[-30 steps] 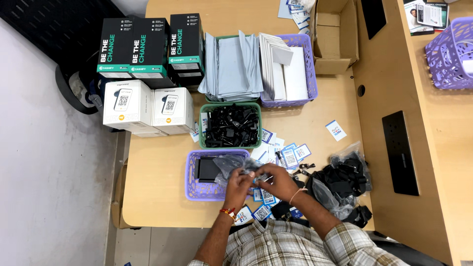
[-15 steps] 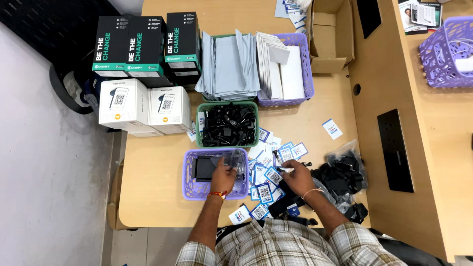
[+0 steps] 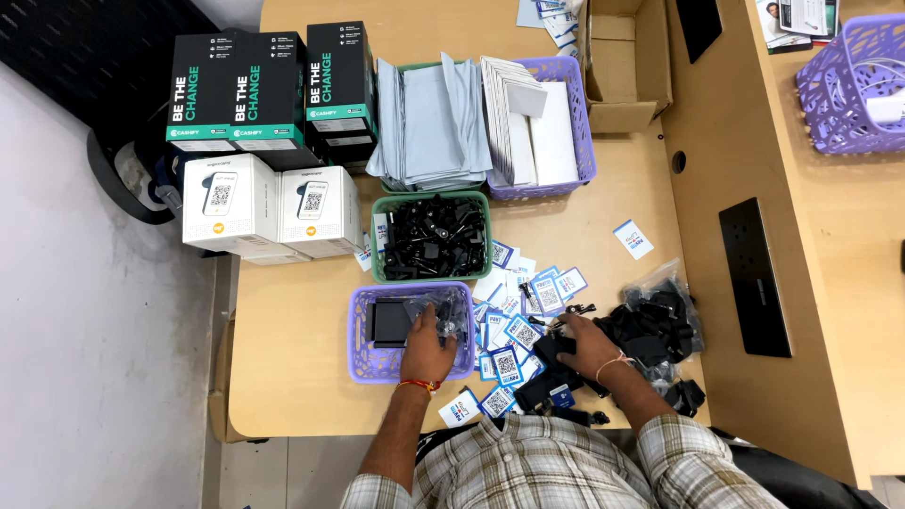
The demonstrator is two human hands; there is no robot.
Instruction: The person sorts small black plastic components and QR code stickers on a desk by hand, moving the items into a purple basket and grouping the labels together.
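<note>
While the left hand (image 3: 426, 347) rests flat in the purple basket (image 3: 361, 363), packing is mid-step.
Right hand (image 3: 586, 341) curls over black clips (image 3: 650, 330); grip unclear, and it likely needs 1 picked next.

Shirt: we see a checked weave, beige, white and grey, with short sleeves.
Left wrist: we see a red and yellow thread band (image 3: 417, 385).
Right wrist: we see a thin pale thread (image 3: 617, 359).

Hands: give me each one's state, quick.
Left hand: in the purple basket, resting on a clear bag; grip cannot be told.
Right hand: on black straps; grip unclear.
</note>
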